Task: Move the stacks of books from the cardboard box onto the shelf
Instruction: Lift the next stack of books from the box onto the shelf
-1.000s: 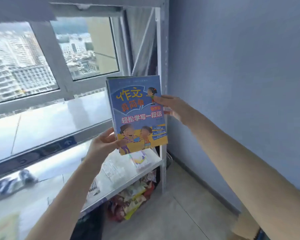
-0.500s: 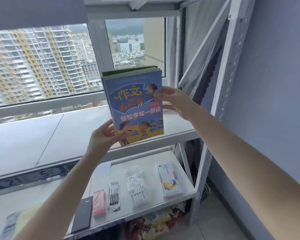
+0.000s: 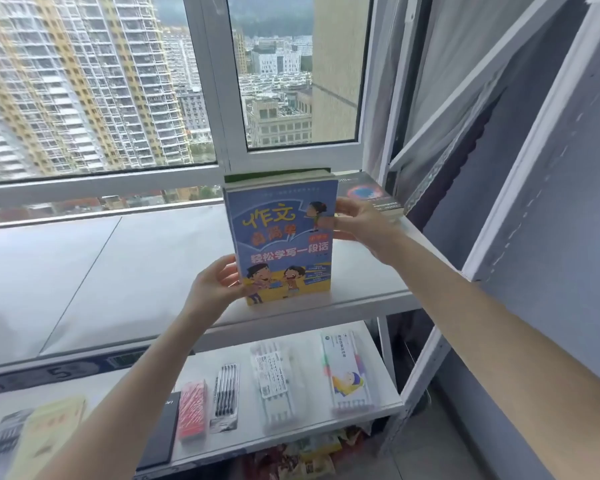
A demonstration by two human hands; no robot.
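L grip (image 3: 219, 289) clamps the stack of books (image 3: 284, 244) at its lower-left edge, thumb on the blue cover, fingers behind. R grip (image 3: 361, 225) curls round the upper-right edge. Stack stands upright btwn both grips, btm edge at the shelf (image 3: 136, 265) near its front lip; touching or not, can't tell. Just behind R grip a dark book (image 3: 364, 194) lies flat. Below L grip: pen packs (image 3: 276, 386) on the lower shelf (image 3: 305, 341).
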